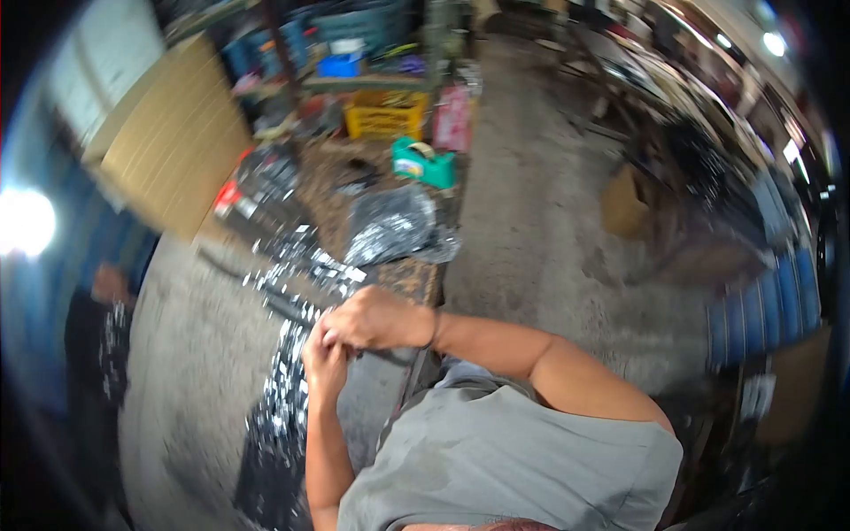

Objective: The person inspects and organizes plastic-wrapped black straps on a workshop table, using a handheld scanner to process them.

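Note:
My left hand point(325, 363) and my right hand point(376, 319) meet at the table's edge, fingers closed and pressed together. Between them they grip glossy black plastic sheeting point(274, 442), part of which hangs below on the left. More shiny black plastic point(305, 265) stretches away from the hands over the table. What lies inside the fingers is hidden, and motion blurs the plastic. Just beyond my hands is a crumpled clear-and-dark plastic bag point(390, 221). Behind it stands a green tape dispenser point(423, 164).
A yellow crate point(385, 115) and a blue box point(341, 65) stand at the back. At left is a large cardboard sheet point(177, 133); a person in dark clothes point(93, 354) is at the far left. Stacked materials point(699, 168) line the right side beyond the concrete floor point(531, 177).

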The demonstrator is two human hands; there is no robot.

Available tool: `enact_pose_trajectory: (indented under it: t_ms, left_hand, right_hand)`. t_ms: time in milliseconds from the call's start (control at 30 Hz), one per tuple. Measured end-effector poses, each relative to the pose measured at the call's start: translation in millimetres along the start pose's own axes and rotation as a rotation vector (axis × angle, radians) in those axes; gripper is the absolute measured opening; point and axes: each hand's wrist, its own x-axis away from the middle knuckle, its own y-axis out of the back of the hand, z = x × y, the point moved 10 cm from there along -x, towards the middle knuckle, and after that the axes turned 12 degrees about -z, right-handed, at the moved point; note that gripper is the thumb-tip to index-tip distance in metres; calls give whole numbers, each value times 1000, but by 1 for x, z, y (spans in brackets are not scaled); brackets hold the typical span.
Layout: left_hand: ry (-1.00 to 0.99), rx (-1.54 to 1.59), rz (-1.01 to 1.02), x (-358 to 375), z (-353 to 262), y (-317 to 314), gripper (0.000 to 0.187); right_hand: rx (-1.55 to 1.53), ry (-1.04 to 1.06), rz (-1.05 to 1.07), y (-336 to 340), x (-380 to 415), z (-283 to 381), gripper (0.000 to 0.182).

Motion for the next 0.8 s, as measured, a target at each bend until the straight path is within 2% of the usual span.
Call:
enact_pose_trajectory:
  t_ms: [100, 167, 200, 267, 300, 333, 367, 400, 433, 467, 567, 600, 667, 700, 767, 800]
  left_hand:
    - [-116, 17, 141, 3, -4, -17, 17]
    - [-151, 41, 191, 10, -19, -22, 27]
    - [-99, 36, 163, 9, -20, -27, 34]
    - [-64, -6, 114, 10, -12, -25, 39]
    - [-103, 14, 154, 9, -8, -28, 40]
    - [-101, 15, 182, 9, -5, -34, 40]
    - [-94, 44, 227, 11, -2, -41, 40]
    - [-86, 72, 271, 13, -1, -48, 39]
    - [-125, 65, 314, 16, -4, -55, 39]
    - [-101, 44, 321, 21, -3, -60, 37]
    - [-112, -14, 413, 32, 4, -75, 33]
    - [-90, 0, 422, 36, 4, -81, 32]
    - [-28, 39, 422, 37, 21, -78, 27]
    - [-28, 37, 433, 41, 14, -84, 27]
    - [85, 134, 283, 42, 1, -85, 24]
    - [82, 133, 287, 40, 7, -85, 24]
  right_hand:
    - [27, -131, -76, 8, 19, -20, 24]
    - [-161, -313, -114, 18, 26, -21, 32]
    - [-143, -326, -136, 25, 33, -20, 32]
    - [-386, -576, -193, 31, 56, -33, 41]
    - [-415, -660, -294, 33, 71, -44, 46]
    - [-242, -747, -274, 34, 88, -60, 52]
    - [-307, -861, -242, 22, 110, -79, 56]
    - [-376, -973, -210, 15, 125, -89, 61]
    - [-646, -1181, -152, -6, 151, -89, 66]
    - [-641, -1189, -176, -8, 158, -90, 66]
    - [-1107, -1360, -225, -45, 180, -89, 63]
    - [-1218, -1274, -300, -38, 167, -84, 58]
    - [-1050, -1294, -585, -12, 168, -91, 51]
    - [-1049, -1293, -598, -5, 166, -89, 51]
    - [-407, -865, -618, 52, 141, -77, 43]
    - [-405, -864, -623, 55, 140, -74, 43]
